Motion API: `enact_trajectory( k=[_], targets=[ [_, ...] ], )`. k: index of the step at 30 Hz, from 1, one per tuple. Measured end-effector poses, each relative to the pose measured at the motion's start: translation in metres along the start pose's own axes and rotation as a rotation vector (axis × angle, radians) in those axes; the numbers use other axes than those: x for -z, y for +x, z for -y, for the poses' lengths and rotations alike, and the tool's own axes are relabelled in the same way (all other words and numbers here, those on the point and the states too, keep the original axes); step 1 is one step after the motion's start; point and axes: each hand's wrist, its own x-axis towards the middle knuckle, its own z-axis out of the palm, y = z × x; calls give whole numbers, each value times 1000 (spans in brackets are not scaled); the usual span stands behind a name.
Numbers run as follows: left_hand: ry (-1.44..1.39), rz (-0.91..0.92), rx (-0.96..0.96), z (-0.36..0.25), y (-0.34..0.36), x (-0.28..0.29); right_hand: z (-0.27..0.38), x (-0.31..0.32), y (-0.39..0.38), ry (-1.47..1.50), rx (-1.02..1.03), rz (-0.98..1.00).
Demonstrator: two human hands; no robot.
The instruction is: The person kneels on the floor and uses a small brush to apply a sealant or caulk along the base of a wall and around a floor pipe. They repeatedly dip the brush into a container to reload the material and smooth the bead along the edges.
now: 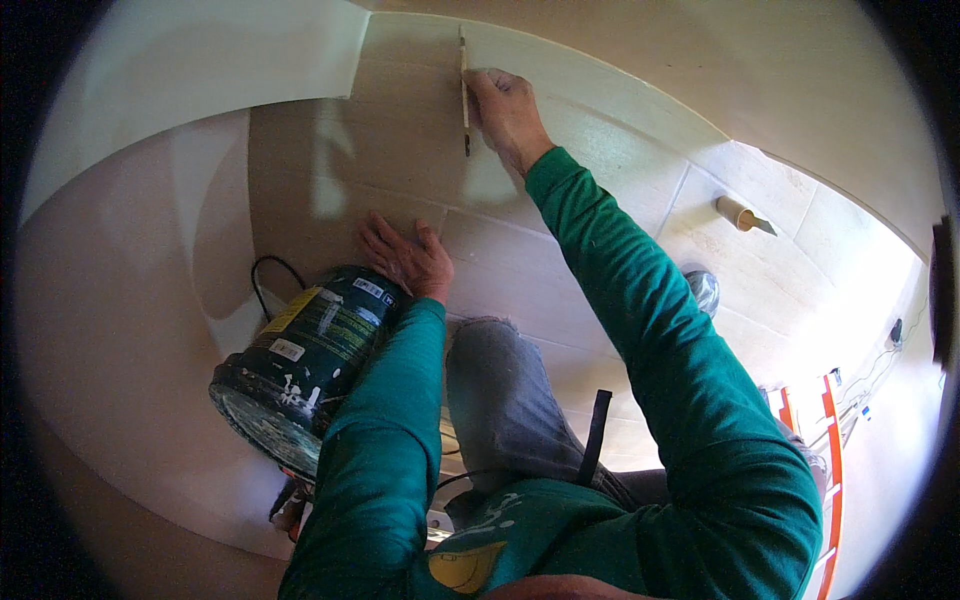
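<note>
In the head view my right hand (pixel 508 115) is closed round a thin, pale, long strip-like tool (pixel 463 50), held edge-on near the top of the tiled surface (pixel 620 150); its exact kind is unclear. My left hand (pixel 410 255) rests on the tiles with fingers spread, just beside a dark green bucket (pixel 300 350) with labels and white splatters. To the right, a pale cylinder (pixel 733 211) with a metal blade at its end lies on the tiles.
A pale ledge (pixel 200 50) borders the upper left, a beige surface (pixel 640 35) the upper right. My jeans-clad knee (pixel 490 370) is below my left hand. An orange ladder-like object (pixel 828 440), cables and a grey rounded item (pixel 703 290) sit to the right.
</note>
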Motion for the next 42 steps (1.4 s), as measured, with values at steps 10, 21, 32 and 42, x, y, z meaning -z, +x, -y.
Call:
enact_trajectory(
  k=[10,21,32,42],
  targets=[
    [29,2,-2,-1,1,2,5,-1,2,144,-20,-101],
    [-10,1,-5,-2,0,4,0,12,-15,125,-57,-116],
    [-9,22,25,-3,0,2,3,16,-10,115,-50,-100],
    [31,1,-16,2,1,-1,-8,40,-34,309,-10,-254]
  ],
)
